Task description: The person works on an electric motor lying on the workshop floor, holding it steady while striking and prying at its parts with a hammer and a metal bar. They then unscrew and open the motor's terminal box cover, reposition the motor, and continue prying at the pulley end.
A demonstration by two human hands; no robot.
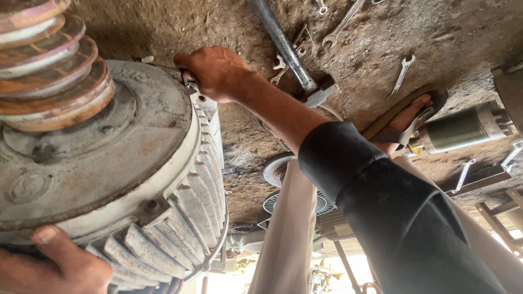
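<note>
The right hand (215, 72) is closed in a fist around a small metal tool (188, 80), likely a spanner, only a bit of which shows below the knuckles. The tool sits at the rim of the motor (109, 163), at about 1 o'clock on its round end cover. The forearm runs from the hand toward 4 o'clock into a black sleeve (392, 218).

The left hand (52, 264) is at the motor's 7 o'clock edge, thumb pressed flat on the end cover's rim, the other fingers hidden beneath the housing; it grips the motor's edge. The motor is a large grey finned one, filling the left half of the view, with a grooved pulley (49, 60) stacked on its shaft at 11 o'clock.

Beyond the right hand, toward 2 o'clock, a hammer (289, 49) lies on the dirt floor (436, 38), its head near the forearm. Several spanners (402, 73) lie scattered around it, well apart from each other. At 3 o'clock a foot in a sandal (408, 117) rests on the ground, and just beside it lies a smaller green motor (463, 129). A leg in light trousers (289, 228) extends toward 6 o'clock. A round fan cover (321, 204) lies behind the leg.
</note>
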